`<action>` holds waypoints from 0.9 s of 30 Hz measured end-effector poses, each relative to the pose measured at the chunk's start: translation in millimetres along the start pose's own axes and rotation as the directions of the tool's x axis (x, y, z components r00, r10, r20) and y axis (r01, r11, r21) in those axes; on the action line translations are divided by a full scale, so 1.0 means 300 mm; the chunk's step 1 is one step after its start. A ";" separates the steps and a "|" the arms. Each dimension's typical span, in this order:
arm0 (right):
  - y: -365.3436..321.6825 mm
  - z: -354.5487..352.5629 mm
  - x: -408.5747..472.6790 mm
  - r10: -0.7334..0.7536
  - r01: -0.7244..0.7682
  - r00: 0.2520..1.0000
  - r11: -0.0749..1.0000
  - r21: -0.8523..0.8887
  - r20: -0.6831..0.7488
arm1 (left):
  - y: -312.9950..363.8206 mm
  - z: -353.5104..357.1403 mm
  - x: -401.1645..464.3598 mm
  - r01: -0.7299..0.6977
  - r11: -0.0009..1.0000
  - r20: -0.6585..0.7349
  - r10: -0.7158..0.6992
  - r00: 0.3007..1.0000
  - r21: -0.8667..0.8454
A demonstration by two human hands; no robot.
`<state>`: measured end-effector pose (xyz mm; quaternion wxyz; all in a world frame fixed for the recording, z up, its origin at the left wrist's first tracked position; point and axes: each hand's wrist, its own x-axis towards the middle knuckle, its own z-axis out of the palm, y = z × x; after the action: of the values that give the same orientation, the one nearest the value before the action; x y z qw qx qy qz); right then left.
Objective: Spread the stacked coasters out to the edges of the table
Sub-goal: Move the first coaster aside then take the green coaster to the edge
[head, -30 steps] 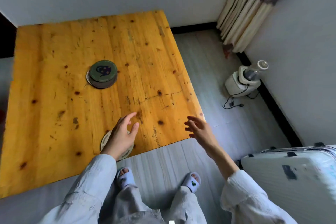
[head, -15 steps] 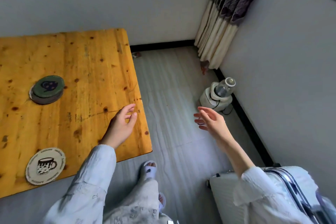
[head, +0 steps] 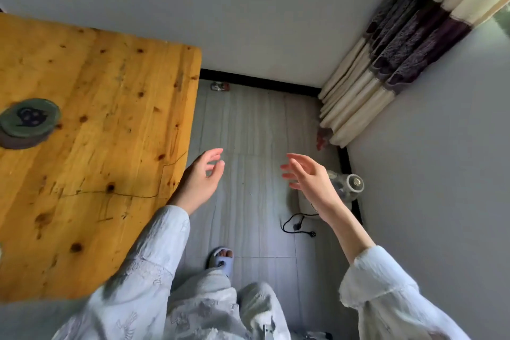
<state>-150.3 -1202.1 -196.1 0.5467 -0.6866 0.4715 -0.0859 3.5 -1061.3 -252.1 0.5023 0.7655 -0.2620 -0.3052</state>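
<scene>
The stack of round coasters [head: 27, 123], a green one with a dark figure on top, lies on the wooden table [head: 96, 146] at the far left of the view. My left hand [head: 201, 181] hovers just past the table's right edge, over the floor, fingers loosely apart and holding nothing. My right hand [head: 309, 179] is raised over the floor further right, fingers spread, empty. Both hands are well away from the stack. The cup-print coaster laid near the table's front edge is out of frame.
A white appliance with a clear jar [head: 345, 188] stands on the floor behind my right hand, its black cord [head: 296, 226] trailing. Curtains [head: 386, 63] hang in the corner. Grey walls enclose the floor strip beside the table. My slippered foot [head: 222, 259] is below.
The view has swung right, so the table and stack slid left and the placed coaster left the frame. My left hand moved off the table; the suitcase is gone from view.
</scene>
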 end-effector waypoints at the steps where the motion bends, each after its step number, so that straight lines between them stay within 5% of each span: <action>1: -0.013 -0.003 0.035 -0.001 0.002 1.000 1.000 -0.014 0.031 | 0.007 0.000 0.016 0.013 1.000 -0.023 -0.013 1.000 -0.003; 11: -0.210 0.132 0.471 -0.076 0.150 0.911 0.977 -0.154 0.406 | 0.002 -0.044 0.169 0.200 0.968 -0.326 -0.240 0.914 -0.152; 21: -0.385 0.472 0.651 0.014 0.343 0.604 0.898 -0.276 0.797 | -0.050 -0.057 0.106 0.352 0.891 -0.568 -0.455 0.686 -0.288; 27: -0.438 0.774 0.641 0.051 0.420 0.492 0.861 -0.288 0.869 | -0.161 -0.192 0.064 0.394 0.851 -0.713 -0.512 0.479 -0.347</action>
<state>173.4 -1194.7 -253.3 0.5116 -0.7953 0.0665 0.3184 63.1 -1022.4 -283.2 0.5164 0.8246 0.2175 -0.0780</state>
